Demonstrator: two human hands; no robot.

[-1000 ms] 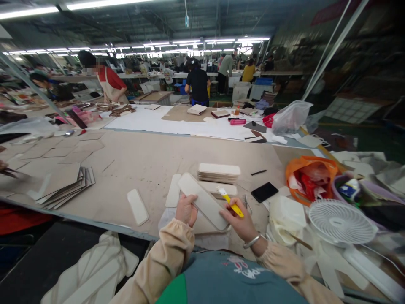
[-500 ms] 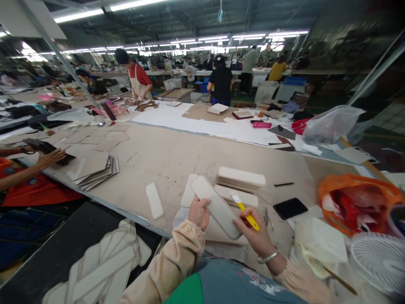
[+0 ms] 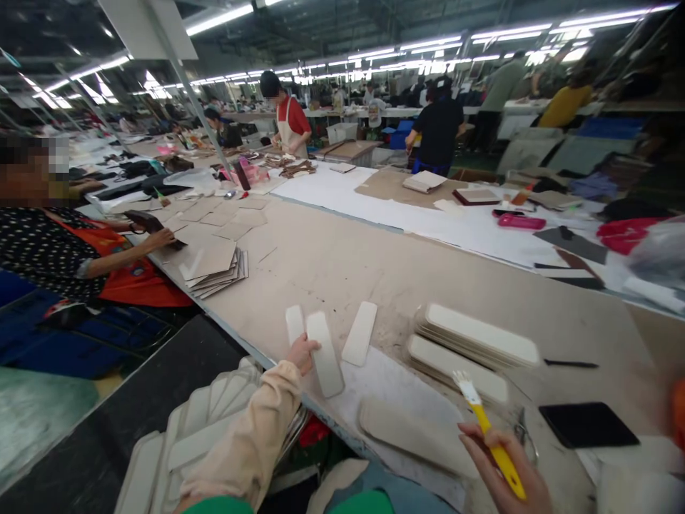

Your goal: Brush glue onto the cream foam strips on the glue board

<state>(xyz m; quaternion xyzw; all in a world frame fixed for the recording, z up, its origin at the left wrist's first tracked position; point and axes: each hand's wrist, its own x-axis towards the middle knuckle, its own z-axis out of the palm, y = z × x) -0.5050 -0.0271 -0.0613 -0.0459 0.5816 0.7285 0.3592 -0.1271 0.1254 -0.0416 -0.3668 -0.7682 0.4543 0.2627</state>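
My left hand (image 3: 302,354) grips a pale rounded panel (image 3: 325,355) by its left edge, close to the table's front edge. Another pale panel (image 3: 294,323) lies just behind that hand, and a third pale piece (image 3: 360,333) rests to the right. In my right hand (image 3: 506,467) is a yellow-handled brush (image 3: 495,442), its white bristles pointing up and away from me. Beyond the brush stand two stacks of similar panels, a rear stack (image 3: 481,334) and a nearer stack (image 3: 457,365). A further panel (image 3: 412,432) lies on paper between my hands.
A black phone (image 3: 589,425), small scissors (image 3: 523,432) and a dark thin stick (image 3: 571,363) lie at right. Many panels (image 3: 182,428) overlap on a dark surface at lower left. A co-worker (image 3: 118,250) handles a dark item beside stacked boards (image 3: 217,268).
My left hand has carried the panel leftward, away from my right hand, which has let go of the panel's end and keeps the brush. The view has turned left, showing more of the co-worker.
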